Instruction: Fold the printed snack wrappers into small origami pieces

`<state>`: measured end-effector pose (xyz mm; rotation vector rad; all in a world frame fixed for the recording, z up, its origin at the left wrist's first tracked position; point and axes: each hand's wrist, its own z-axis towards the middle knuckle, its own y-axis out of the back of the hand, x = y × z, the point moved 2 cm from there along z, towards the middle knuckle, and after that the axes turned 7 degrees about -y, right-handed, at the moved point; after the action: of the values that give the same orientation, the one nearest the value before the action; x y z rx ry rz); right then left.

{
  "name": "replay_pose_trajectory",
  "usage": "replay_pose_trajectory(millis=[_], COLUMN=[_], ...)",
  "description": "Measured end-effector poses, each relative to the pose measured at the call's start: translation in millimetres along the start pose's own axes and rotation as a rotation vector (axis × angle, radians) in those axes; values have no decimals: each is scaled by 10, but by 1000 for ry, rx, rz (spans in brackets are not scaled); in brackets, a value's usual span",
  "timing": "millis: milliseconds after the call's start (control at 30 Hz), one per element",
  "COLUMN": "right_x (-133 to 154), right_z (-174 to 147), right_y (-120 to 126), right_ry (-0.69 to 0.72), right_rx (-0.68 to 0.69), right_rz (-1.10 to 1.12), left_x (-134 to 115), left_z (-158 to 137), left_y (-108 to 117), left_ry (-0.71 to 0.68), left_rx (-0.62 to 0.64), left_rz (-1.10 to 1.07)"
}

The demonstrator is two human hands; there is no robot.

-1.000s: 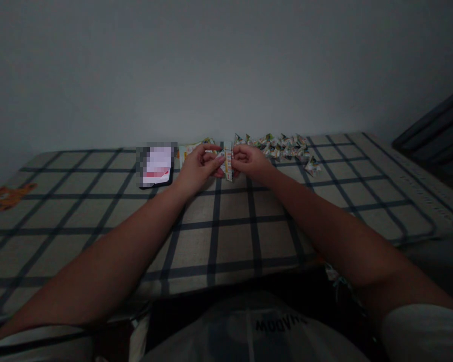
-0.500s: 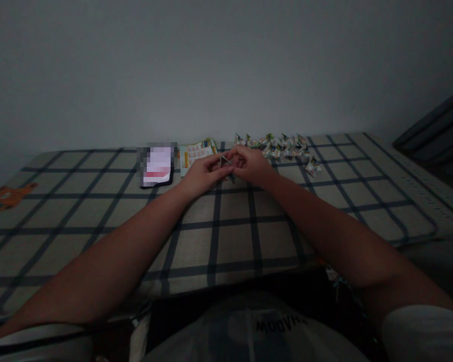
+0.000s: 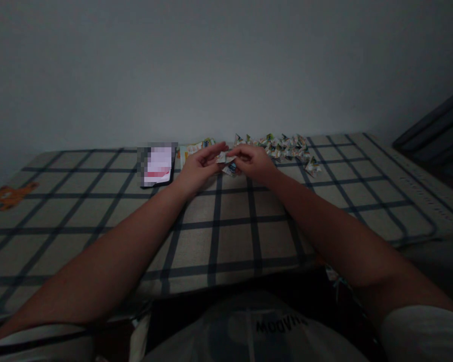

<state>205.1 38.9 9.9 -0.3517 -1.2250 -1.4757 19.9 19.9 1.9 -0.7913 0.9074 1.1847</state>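
Head view: 2 bare hands meet over the far half of a checked tablecloth (image 3: 234, 241), roughly mid-frame. Left hand (image 3: 197, 170) has its fingers stretched out toward the right hand, with a loose hold on the left end of a small folded printed paper (image 3: 230, 169); exact thumb contact is hard to make out. Right hand (image 3: 257, 162) has its fingers curled, thumb and index nearly closed on the paper's right side; the other fingers are tucked in. Paper sits in the gap between the hands, pale flap at the left fingertips, darker printed face below it, angled. Fine folds too small and dim to read. Just behind the left hand: printed paper sheets (image 3: 198, 147), partly covered by that hand. Left of those: dark-framed phone or tablet (image 3: 158, 166), screen lit, partly pixelated. Behind and right of the right hand: cluster of folded paper pieces (image 3: 287, 147), pointed corners up, too packed to count. 1 separate folded piece (image 3: 312, 167) lies nearer the camera, at the cluster's right end. Orange figure (image 3: 10, 195) at the cloth's far left. Plain wall (image 3: 226, 70) behind.
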Motion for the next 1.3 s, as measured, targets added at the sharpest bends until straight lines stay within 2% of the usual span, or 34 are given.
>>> replay_pose_trajectory(millis=[100, 200, 300, 433, 533, 667, 833, 933, 1067, 1300], right_x=[27, 71, 109, 130, 107, 26, 3, 21, -2, -80], right_z=[-4, -14, -26, -47, -54, -20, 21, 15, 10, 32], right_y=[45, 69, 66, 57, 50, 26, 3, 21, 30, -38], right_ry=[37, 109, 168, 168, 113, 33, 40, 30, -10, -70], right_rx=[-63, -72, -39, -16, -23, -46, 9, -18, -36, 96], right_rz=[-65, -149, -232, -254, -165, 8, -16, -29, 4, 174], left_x=[-24, 6, 54, 69, 28, -51, -65, -41, -32, -98], left_z=[9, 30, 43, 40, 40, 29, 11, 19, 27, 26], left_y=[-14, 6, 26, 40, 62, 87, 78, 69, 62, 112], left_ry=[118, 218, 229, 216, 162, 14, -74, -67, -64, -149], left_rx=[-6, -74, -77, -74, -130, -191, -199, -165, -32, -39], left_rz=[-150, -230, -179, -128, -72, 178, 320, 258, 270, 478])
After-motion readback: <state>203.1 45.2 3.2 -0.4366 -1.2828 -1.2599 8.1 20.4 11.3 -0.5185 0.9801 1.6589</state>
